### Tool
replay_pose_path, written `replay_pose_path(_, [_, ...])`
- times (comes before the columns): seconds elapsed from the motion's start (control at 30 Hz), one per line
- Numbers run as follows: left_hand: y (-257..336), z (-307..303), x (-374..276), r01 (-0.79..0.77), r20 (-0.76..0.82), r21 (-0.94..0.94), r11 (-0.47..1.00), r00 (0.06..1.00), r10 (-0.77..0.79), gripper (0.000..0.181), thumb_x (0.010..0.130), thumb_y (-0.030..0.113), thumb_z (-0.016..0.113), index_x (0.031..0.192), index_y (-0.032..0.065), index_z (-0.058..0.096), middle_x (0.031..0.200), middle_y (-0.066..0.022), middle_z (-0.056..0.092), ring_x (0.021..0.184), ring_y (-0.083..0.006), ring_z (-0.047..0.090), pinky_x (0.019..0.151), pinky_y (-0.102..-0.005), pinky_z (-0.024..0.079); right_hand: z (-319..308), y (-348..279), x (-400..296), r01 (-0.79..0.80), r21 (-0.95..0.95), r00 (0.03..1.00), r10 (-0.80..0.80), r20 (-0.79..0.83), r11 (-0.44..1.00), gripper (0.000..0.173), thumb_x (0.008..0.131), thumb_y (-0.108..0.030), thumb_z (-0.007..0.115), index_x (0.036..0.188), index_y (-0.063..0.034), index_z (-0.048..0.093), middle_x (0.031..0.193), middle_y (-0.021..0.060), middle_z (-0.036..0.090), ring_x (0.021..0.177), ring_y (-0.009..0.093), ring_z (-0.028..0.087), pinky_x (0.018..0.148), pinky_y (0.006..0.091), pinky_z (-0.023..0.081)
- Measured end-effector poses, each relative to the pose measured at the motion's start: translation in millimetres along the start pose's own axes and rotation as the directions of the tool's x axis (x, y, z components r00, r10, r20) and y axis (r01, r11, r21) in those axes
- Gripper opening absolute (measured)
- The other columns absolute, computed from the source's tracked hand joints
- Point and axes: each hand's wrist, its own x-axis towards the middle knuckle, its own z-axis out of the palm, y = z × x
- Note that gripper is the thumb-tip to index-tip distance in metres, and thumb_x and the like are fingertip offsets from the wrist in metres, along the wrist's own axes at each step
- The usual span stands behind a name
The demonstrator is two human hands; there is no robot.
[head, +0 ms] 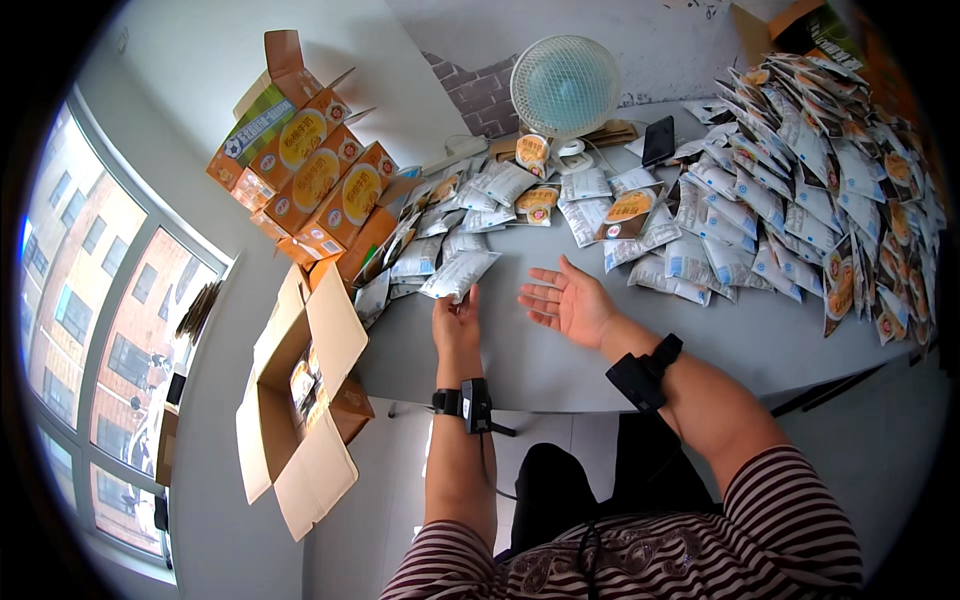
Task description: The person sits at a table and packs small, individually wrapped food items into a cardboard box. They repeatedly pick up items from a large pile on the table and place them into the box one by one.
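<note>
My left hand (pixel 457 319) grips the near edge of a white printed pouch (pixel 460 274), raised slightly at the front of the left-hand heap of pouches (pixel 420 255). To its right, my right hand (pixel 566 300) is held over the grey table (pixel 525 360), palm turned inward, fingers apart and nothing in them. Just beyond that hand lie more pouches, among them one with its brown and orange printed side (pixel 628 214) up. A large pile of pouches (pixel 780 202) covers the table's right side, some showing white backs and others orange fronts.
At the left, an open cardboard carton (pixel 277 427) holds some printed packs. Orange printed boxes (pixel 315 180) are stacked behind it. A fan (pixel 565 86) and a black phone (pixel 658 141) are at the table's back. A window (pixel 112 322) lies far left.
</note>
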Motion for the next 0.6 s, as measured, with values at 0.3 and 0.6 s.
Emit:
replay_pose_path(0.3, [9.3, -2.7, -70.2, -0.353, 0.469, 0.581, 0.734, 0.882, 0.053, 0.016, 0.085, -0.001, 0.048, 0.069, -0.0002, 0.049, 0.08, -0.0103, 0.06, 0.077, -0.02, 0.061, 0.077, -0.0352, 0.055, 0.4, 3.6, 0.1, -0.145, 0.058, 0.987, 0.149, -0.061, 0.988, 0.077, 0.085, -0.056, 0.051, 0.134, -0.0012, 0.028, 0.126, 0.0231, 0.043, 0.113, 0.037, 0.05, 0.094, 0.0451, 0.043])
replay_pose_path(0.6, [1.1, 18.4, -113.3, -0.77, 0.814, 0.564, 0.299, 0.58, -0.044, 0.011, 0.081, 0.005, 0.064, 0.078, 0.0003, 0.054, 0.117, -0.0173, 0.058, 0.104, -0.023, 0.057, 0.084, -0.0342, 0.049, -4.7, -0.5, 0.1, -0.089, 0.153, 0.993, 0.075, 0.092, 0.984, 0.063, 0.086, -0.057, 0.048, 0.118, -0.0018, 0.045, 0.11, 0.0195, 0.055, 0.103, 0.032, 0.057, 0.09, 0.0481, 0.045])
